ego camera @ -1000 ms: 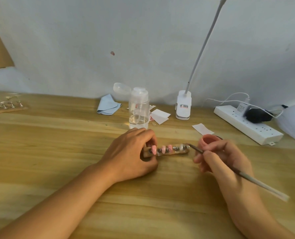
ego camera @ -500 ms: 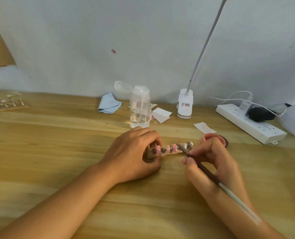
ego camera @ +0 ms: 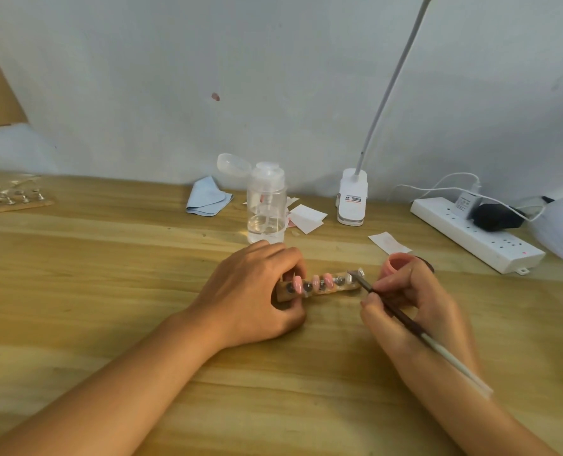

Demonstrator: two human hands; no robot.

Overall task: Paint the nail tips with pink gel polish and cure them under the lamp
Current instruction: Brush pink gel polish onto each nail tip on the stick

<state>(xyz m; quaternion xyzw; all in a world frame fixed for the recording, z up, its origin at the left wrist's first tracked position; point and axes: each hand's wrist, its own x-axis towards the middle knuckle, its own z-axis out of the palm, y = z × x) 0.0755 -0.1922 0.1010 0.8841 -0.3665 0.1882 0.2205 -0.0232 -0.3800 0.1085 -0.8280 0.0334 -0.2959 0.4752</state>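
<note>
1. Spanning the lower view: a wooden table (ego camera: 92, 291), set against a pale wall.
2. Far right edge: a white power strip (ego camera: 477, 235) with plugs in it. A white clip lamp (ego camera: 352, 200) stands at the back, its neck rising out of view.
3. Left hand (ego camera: 257, 297): resting on the table at centre, fingers curled over the left end of the holder strip (ego camera: 332, 288), thumb on its near side.
4. Right hand (ego camera: 414, 304): fingers pinched around a brush (ego camera: 395, 311), held like a pen.
5. Clear pump bottle (ego camera: 266, 205), cap flipped open, behind the left hand. A blue cloth (ego camera: 207, 197) lies to its left.
6. The holder strip lies flat between the hands. The brush tip is at its right end.
7. Pink gel pot (ego camera: 396, 262): open, just behind the right hand.
8. Nail tips (ego camera: 327, 277): a row on the strip, several pink. The rightmost looks clear.
</note>
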